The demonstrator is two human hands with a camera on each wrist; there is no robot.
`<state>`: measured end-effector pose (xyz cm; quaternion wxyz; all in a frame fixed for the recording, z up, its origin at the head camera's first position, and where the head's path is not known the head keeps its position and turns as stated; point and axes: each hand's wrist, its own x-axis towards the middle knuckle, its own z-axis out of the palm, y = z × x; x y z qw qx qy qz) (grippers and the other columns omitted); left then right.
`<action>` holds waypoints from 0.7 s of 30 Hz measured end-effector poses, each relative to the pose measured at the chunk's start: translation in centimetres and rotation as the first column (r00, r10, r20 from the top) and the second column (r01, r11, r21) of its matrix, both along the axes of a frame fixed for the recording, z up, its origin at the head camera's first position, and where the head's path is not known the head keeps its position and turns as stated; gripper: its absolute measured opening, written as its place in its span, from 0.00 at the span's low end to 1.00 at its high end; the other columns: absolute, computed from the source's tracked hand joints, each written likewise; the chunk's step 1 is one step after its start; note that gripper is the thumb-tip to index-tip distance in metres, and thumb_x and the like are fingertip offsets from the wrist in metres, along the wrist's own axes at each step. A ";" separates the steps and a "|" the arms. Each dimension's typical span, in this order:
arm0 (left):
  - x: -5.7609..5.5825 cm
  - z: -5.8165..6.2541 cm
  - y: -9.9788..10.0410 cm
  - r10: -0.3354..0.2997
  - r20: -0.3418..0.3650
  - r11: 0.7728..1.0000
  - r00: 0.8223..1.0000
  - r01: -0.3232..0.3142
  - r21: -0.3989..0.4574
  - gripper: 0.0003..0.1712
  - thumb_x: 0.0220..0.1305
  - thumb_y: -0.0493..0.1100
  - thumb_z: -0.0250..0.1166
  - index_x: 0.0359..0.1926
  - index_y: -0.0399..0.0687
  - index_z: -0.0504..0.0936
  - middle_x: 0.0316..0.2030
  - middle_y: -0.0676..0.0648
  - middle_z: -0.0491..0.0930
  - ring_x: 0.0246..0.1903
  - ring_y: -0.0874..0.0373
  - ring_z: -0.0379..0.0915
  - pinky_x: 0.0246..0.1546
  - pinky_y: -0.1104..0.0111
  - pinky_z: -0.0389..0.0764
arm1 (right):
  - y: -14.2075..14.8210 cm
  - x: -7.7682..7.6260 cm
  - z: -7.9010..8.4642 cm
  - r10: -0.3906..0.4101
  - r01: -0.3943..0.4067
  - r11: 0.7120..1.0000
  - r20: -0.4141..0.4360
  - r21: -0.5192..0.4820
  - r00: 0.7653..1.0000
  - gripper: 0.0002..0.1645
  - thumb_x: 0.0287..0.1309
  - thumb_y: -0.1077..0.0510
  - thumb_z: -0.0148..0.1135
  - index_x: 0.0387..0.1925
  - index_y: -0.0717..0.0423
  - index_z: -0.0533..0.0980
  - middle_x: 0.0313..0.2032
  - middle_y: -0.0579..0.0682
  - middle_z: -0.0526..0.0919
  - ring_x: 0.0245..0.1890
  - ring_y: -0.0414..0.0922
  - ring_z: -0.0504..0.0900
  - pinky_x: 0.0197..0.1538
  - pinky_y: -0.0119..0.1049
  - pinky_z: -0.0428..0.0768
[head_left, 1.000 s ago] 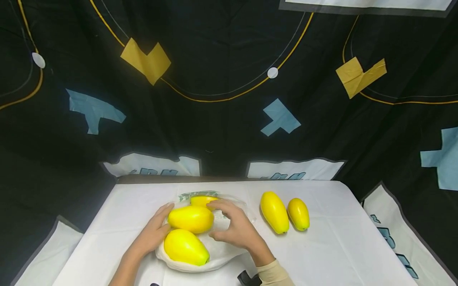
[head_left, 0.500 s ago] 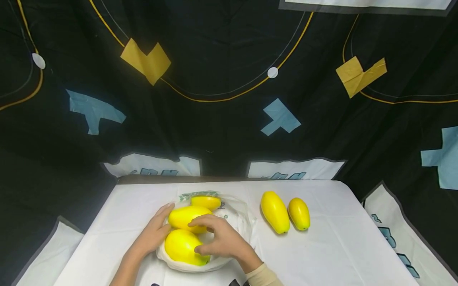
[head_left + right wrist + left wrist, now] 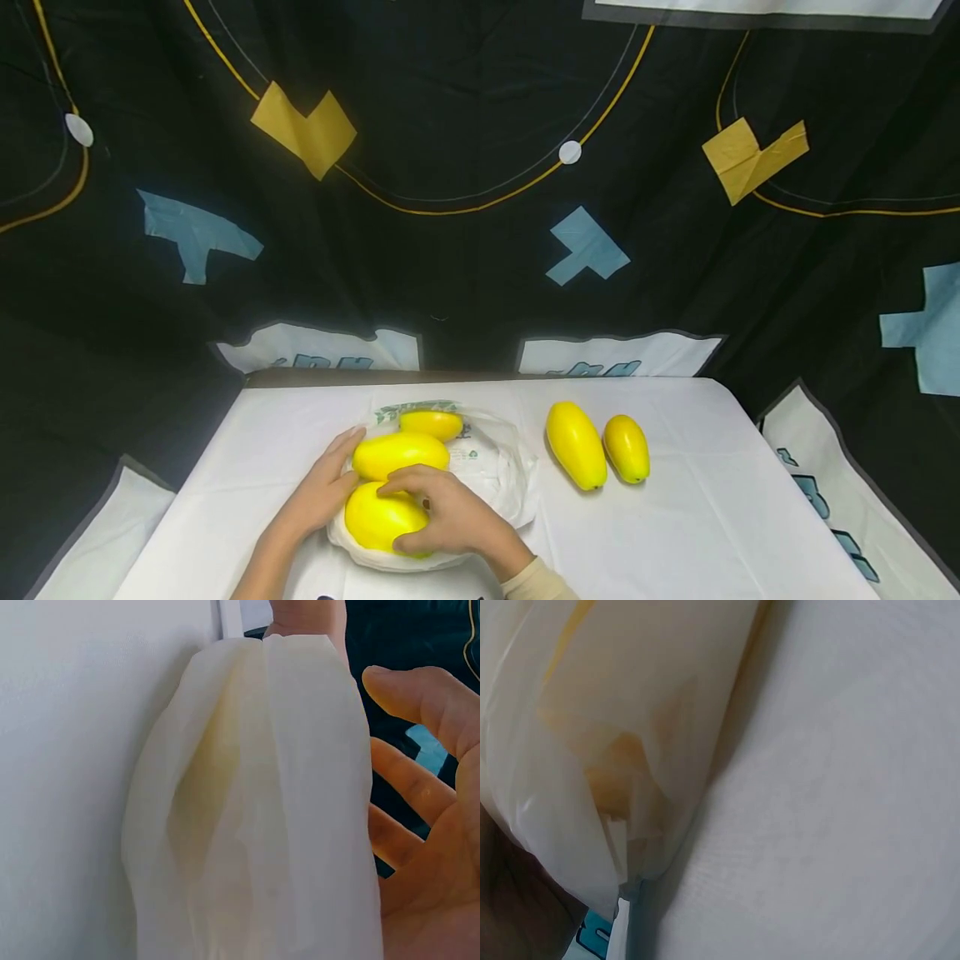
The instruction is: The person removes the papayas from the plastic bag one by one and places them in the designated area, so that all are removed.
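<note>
In the head view, a thin white plastic bag (image 3: 495, 467) with green print lies spread with its mouth facing up. Three yellow, papaya-like fruits sit in it: a small back fruit (image 3: 431, 425), a middle fruit (image 3: 397, 456) and a large front fruit (image 3: 375, 517). My left hand (image 3: 322, 492) rests along the bag's left rim, its thumb near the front fruit. My right hand (image 3: 450, 512) spans the front fruit's right end, fingers over its top and thumb on the near side. In the right wrist view, the thumb (image 3: 420, 694) stands apart from the fingers beside the bag wall (image 3: 315, 802).
Two more yellow fruits, a long one (image 3: 576, 446) and a shorter one (image 3: 626, 450), lie side by side on the white-covered table (image 3: 712, 500) to the right. A black backdrop (image 3: 450, 275) with tape patches hangs behind the table.
My right hand has moved from the back fruit, over the middle one, toward me and down onto the front fruit. My left hand has stayed at the bag's rim.
</note>
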<state>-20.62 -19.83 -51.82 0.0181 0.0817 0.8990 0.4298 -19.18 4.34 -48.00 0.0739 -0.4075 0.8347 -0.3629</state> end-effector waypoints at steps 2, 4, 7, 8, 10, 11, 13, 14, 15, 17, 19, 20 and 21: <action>0.0 0.0 0.0 -0.001 -0.008 1.000 1.000 0.001 0.001 0.34 0.70 0.36 0.50 0.75 0.43 0.55 0.74 0.37 0.48 0.72 0.37 0.42 0.69 0.39 0.45 | -0.2 0.0 -0.1 -0.007 0.007 1.000 -0.025 0.024 1.000 0.34 0.46 0.53 0.76 0.58 0.41 0.77 0.59 0.34 0.75 0.60 0.32 0.70 0.63 0.32 0.71; 0.0 0.0 0.0 -0.004 -0.015 1.000 1.000 0.004 0.001 0.34 0.69 0.36 0.50 0.75 0.43 0.55 0.74 0.37 0.48 0.72 0.37 0.42 0.69 0.39 0.45 | -0.2 0.0 -0.2 -0.010 0.011 0.999 -0.036 0.041 0.999 0.35 0.45 0.53 0.76 0.59 0.40 0.76 0.59 0.33 0.74 0.60 0.32 0.70 0.64 0.32 0.70; 0.0 0.0 0.1 -0.007 -0.023 1.000 1.000 0.007 0.000 0.34 0.69 0.36 0.50 0.75 0.42 0.55 0.74 0.36 0.48 0.72 0.37 0.42 0.69 0.39 0.45 | -0.3 0.1 -0.3 -0.011 0.013 0.998 -0.022 0.055 1.000 0.38 0.45 0.54 0.77 0.60 0.39 0.74 0.60 0.32 0.73 0.61 0.32 0.69 0.64 0.33 0.70; 0.0 0.0 0.1 -0.008 -0.023 1.000 1.000 0.008 -0.001 0.34 0.69 0.36 0.50 0.75 0.42 0.55 0.74 0.36 0.48 0.72 0.37 0.42 0.69 0.39 0.45 | -0.3 0.1 -0.4 -0.011 0.012 0.998 -0.017 0.057 1.000 0.39 0.44 0.54 0.78 0.60 0.39 0.74 0.60 0.32 0.73 0.61 0.32 0.69 0.64 0.33 0.70; 0.1 0.0 0.1 -0.008 -0.021 1.000 1.000 0.008 -0.004 0.34 0.69 0.36 0.50 0.75 0.42 0.55 0.74 0.37 0.48 0.72 0.37 0.42 0.69 0.39 0.45 | -0.3 0.1 -0.5 -0.014 0.015 0.998 -0.016 0.059 1.000 0.40 0.43 0.55 0.78 0.60 0.38 0.73 0.60 0.31 0.72 0.61 0.31 0.69 0.64 0.33 0.70; 0.1 0.0 0.1 -0.008 -0.020 1.000 1.000 0.007 -0.004 0.34 0.69 0.35 0.50 0.75 0.42 0.55 0.74 0.37 0.48 0.72 0.37 0.42 0.69 0.39 0.45 | -0.3 0.2 -0.6 -0.016 0.017 0.998 -0.015 0.057 1.000 0.40 0.43 0.55 0.78 0.60 0.38 0.73 0.60 0.31 0.72 0.61 0.31 0.69 0.64 0.34 0.70; 0.1 0.1 0.1 -0.006 -0.016 1.000 1.000 0.006 -0.003 0.34 0.69 0.35 0.50 0.75 0.42 0.55 0.74 0.37 0.48 0.72 0.37 0.42 0.69 0.39 0.45 | -0.3 0.2 -0.7 -0.022 0.023 0.998 -0.022 0.054 1.000 0.40 0.42 0.55 0.79 0.60 0.37 0.73 0.60 0.30 0.72 0.60 0.31 0.69 0.64 0.33 0.70; 0.1 0.1 0.1 -0.005 -0.013 1.000 1.000 0.005 -0.003 0.34 0.69 0.36 0.50 0.75 0.42 0.55 0.74 0.37 0.48 0.72 0.37 0.42 0.69 0.39 0.45 | -0.3 0.2 -0.8 -0.024 0.025 0.998 -0.029 0.056 0.999 0.40 0.42 0.55 0.79 0.60 0.37 0.73 0.59 0.30 0.72 0.60 0.31 0.69 0.64 0.33 0.70; 0.1 0.1 0.1 -0.004 -0.011 1.000 1.000 0.004 -0.005 0.34 0.69 0.36 0.50 0.75 0.42 0.55 0.74 0.37 0.48 0.72 0.37 0.42 0.69 0.39 0.45 | -0.3 0.3 -0.8 -0.027 0.028 0.998 -0.033 0.055 0.999 0.40 0.42 0.55 0.79 0.60 0.37 0.73 0.59 0.30 0.72 0.60 0.31 0.69 0.64 0.33 0.70; 0.1 0.1 0.1 -0.002 -0.004 1.000 1.000 0.002 -0.008 0.34 0.69 0.36 0.50 0.75 0.43 0.55 0.74 0.37 0.48 0.72 0.37 0.42 0.69 0.40 0.45 | -0.2 0.3 -0.9 -0.035 0.037 0.998 -0.043 0.053 0.998 0.40 0.42 0.54 0.79 0.59 0.36 0.74 0.58 0.30 0.73 0.59 0.31 0.70 0.64 0.33 0.71; 0.1 0.2 0.1 -0.001 0.000 1.000 1.000 0.001 -0.011 0.34 0.70 0.37 0.50 0.75 0.43 0.54 0.74 0.38 0.48 0.72 0.37 0.42 0.69 0.40 0.45 | 0.0 0.4 -0.9 -0.043 0.046 0.998 -0.059 0.049 0.997 0.40 0.41 0.54 0.79 0.59 0.36 0.74 0.57 0.31 0.74 0.58 0.31 0.70 0.63 0.34 0.71; 0.1 0.2 0.1 0.000 0.000 1.000 1.000 0.000 -0.013 0.34 0.70 0.38 0.50 0.75 0.43 0.54 0.74 0.38 0.48 0.73 0.38 0.42 0.69 0.40 0.45 | 0.1 0.4 -0.9 -0.047 0.049 0.998 -0.062 0.043 0.997 0.40 0.41 0.54 0.79 0.58 0.36 0.74 0.57 0.31 0.74 0.58 0.31 0.71 0.63 0.34 0.71; 0.1 0.2 0.1 0.000 -0.001 1.000 1.000 0.000 -0.013 0.34 0.70 0.38 0.50 0.75 0.43 0.55 0.74 0.38 0.48 0.73 0.38 0.42 0.69 0.40 0.45 | 0.2 0.4 -0.8 -0.049 0.052 0.998 -0.066 0.034 0.997 0.40 0.40 0.54 0.79 0.58 0.37 0.74 0.56 0.31 0.74 0.58 0.31 0.71 0.63 0.34 0.71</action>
